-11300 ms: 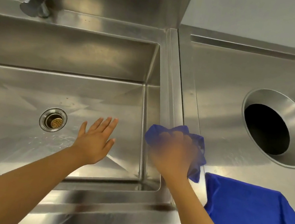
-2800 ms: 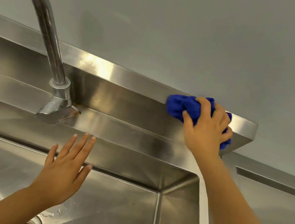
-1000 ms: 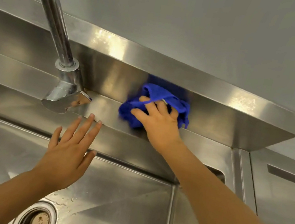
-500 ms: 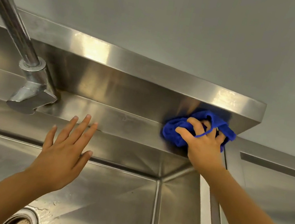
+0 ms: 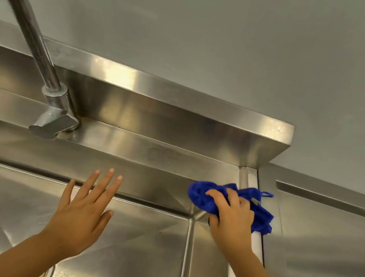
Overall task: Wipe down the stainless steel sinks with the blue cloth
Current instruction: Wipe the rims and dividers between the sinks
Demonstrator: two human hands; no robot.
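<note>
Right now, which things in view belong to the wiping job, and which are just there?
Job: blue cloth; right hand gripping it; sink, cloth at its back right corner.
Not in use: faucet; adjoining counter; left hand, open over the sink.

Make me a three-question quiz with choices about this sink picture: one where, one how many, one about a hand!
1. Where is the crumpled blue cloth?
A. on the floor
B. at the stainless steel sink's back right corner
C. inside a bucket
2. How many hands touch it?
A. none
B. one
C. two
3. The left hand is:
A. open, fingers straight
B. a fist
C. holding a sponge
Answers: B, it lies on that corner's rim; B, only the right hand grips it; A, its fingers spread, holding nothing.
</note>
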